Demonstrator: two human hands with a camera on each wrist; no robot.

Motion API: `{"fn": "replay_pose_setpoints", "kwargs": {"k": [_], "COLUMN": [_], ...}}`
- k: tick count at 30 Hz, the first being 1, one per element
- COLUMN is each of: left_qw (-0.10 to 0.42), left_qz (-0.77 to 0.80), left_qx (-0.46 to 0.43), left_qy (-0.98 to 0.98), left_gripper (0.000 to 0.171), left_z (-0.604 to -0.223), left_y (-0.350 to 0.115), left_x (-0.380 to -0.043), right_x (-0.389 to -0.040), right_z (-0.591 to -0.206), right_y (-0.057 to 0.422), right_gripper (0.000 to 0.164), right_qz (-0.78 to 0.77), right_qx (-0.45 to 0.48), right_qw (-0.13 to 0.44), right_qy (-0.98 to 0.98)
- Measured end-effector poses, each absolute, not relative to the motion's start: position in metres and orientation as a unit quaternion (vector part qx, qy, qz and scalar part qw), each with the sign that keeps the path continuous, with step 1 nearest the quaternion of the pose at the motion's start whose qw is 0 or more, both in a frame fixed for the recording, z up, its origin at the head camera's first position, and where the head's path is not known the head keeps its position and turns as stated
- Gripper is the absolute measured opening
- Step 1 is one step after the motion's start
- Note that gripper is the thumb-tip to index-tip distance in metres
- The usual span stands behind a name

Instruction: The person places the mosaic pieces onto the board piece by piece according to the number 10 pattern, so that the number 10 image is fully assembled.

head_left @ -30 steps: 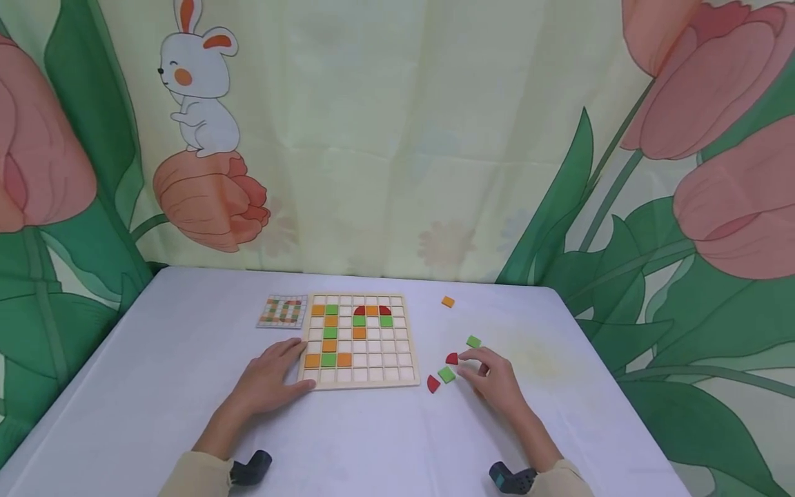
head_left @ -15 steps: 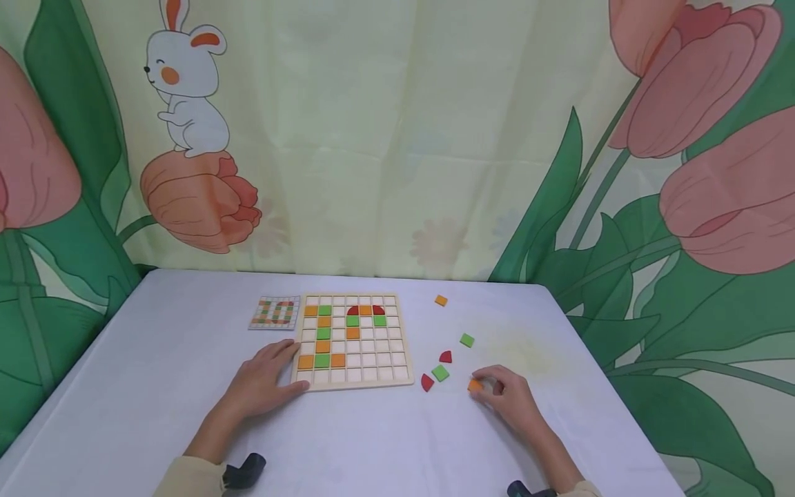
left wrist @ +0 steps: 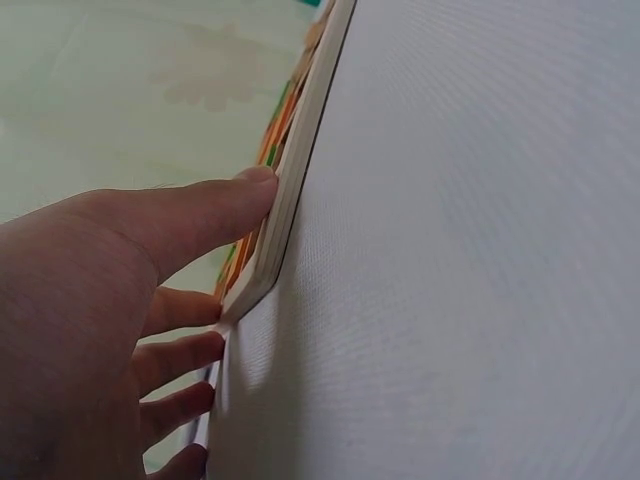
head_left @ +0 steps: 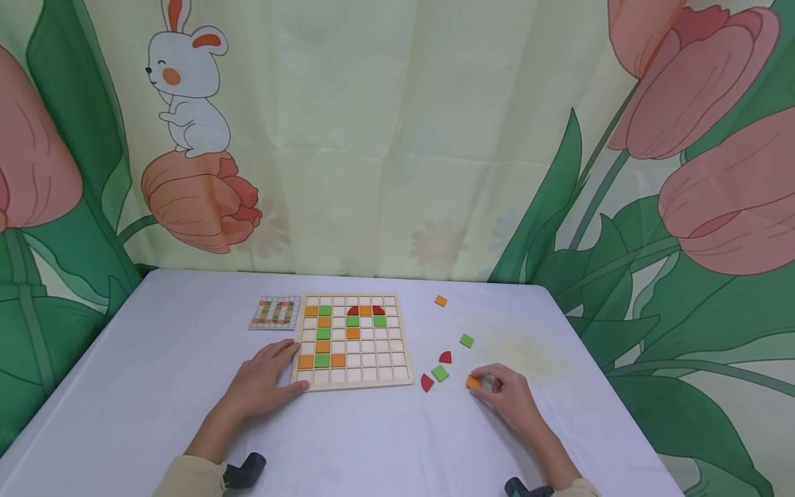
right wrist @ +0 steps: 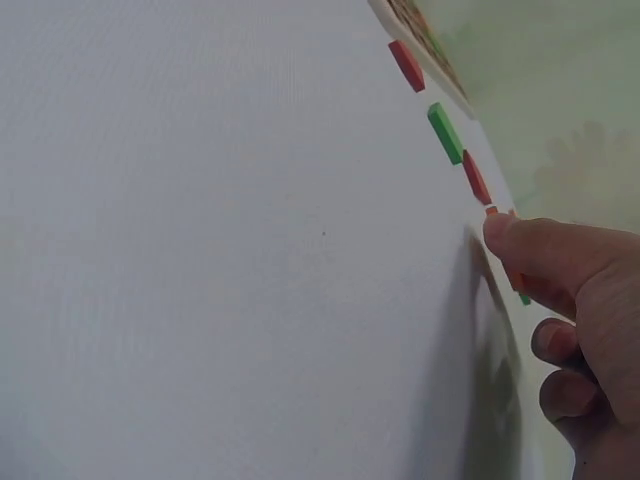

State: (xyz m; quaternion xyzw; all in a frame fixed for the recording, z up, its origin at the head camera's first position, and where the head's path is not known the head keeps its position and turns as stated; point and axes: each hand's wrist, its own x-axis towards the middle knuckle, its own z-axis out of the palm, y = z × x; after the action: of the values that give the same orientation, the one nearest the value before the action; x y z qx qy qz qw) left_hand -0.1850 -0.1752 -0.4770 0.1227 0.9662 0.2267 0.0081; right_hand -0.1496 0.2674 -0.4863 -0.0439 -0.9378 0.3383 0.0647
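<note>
My left hand (head_left: 257,383) rests at the near left corner of a wooden grid board (head_left: 380,374). In the left wrist view its thumb (left wrist: 235,205) touches the board's near rim, while the other fingers extend along the left side. Orange and green square tiles and two red quarter-round pieces fill some of the board's cells. Right of the board, my right hand (head_left: 511,399) pinches an orange square tile (head_left: 473,382) between thumb and fingertips. The right wrist view shows that tile mostly covered by the thumb (right wrist: 530,245).
Loose red quarter-round pieces (head_left: 427,382), a green tile (head_left: 439,373) and another green tile (head_left: 467,340) lie between board and right hand. A spare orange tile (head_left: 441,301) lies farther back. A patterned card (head_left: 275,313) sits left of the board on the white tablecloth (head_left: 360,442).
My right hand has moved from beside the red piece toward the near right, and an orange tile now shows in its fingertips. My left hand stays at the board; the head view shifted slightly.
</note>
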Motion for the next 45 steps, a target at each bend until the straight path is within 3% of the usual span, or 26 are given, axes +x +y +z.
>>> {"fn": "replay_pose_setpoints", "kwargs": {"k": [10, 35, 45], "left_qw": [0.012, -0.006, -0.010], "left_qz": [0.226, 0.220, 0.222], "left_qx": [0.118, 0.115, 0.113], "left_qy": [0.967, 0.969, 0.968], "left_gripper": [0.081, 0.078, 0.078], "left_z": [-0.482, -0.486, -0.486], "left_y": [-0.178, -0.174, -0.173], "left_x": [-0.185, -0.186, -0.185], "right_x": [-0.162, -0.213, -0.234], "right_z": [-0.480, -0.464, -0.469], "right_y": [0.253, 0.200, 0.178], "right_gripper": [0.028, 0.024, 0.013], "right_qz": [0.336, 0.347, 0.347], "right_qx": [0.005, 0.083, 0.100], "right_qw": [0.095, 0.066, 0.062], "right_qy": [-0.937, -0.932, -0.931]}}
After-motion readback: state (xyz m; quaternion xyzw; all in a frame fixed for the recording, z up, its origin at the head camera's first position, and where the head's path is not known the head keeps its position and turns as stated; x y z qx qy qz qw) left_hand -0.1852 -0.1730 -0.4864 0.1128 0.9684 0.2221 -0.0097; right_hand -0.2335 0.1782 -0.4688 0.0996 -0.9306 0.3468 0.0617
